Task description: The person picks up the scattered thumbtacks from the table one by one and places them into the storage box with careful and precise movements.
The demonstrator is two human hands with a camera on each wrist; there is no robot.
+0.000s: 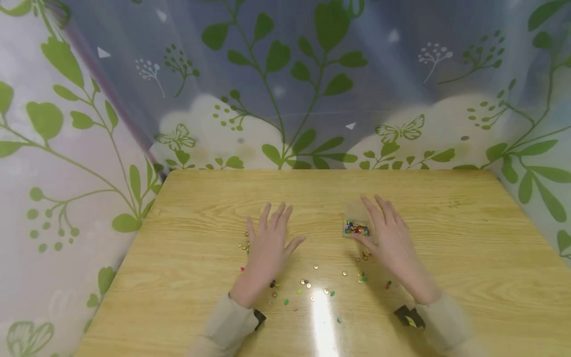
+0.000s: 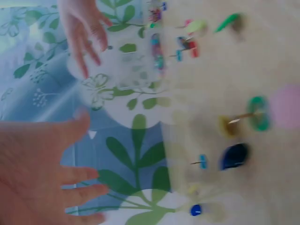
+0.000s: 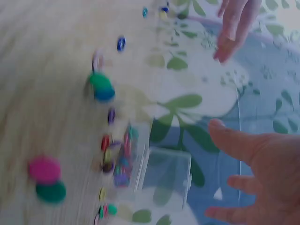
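Both hands are spread above the wooden table. My left hand (image 1: 269, 250) has its fingers straight and apart, over loose thumbtacks at the left. My right hand (image 1: 394, 245) has its fingers extended beside a small clear plastic box (image 3: 140, 164), overlapping its right side in the head view. Colourful thumbtacks (image 1: 356, 228) fill the box, and its hinged clear lid (image 3: 166, 171) stands raised. Neither hand holds anything. Close to the left wrist camera are a dark blue thumbtack (image 2: 234, 156) and a green thumbtack (image 2: 258, 114).
Several more thumbtacks (image 1: 308, 285) lie scattered over the table (image 1: 200, 287) between the forearms and nearer the front, some with points up. A leaf-patterned curtain (image 1: 290, 89) hangs along the table's back edge. Dark straps (image 1: 409, 317) circle the wrists.
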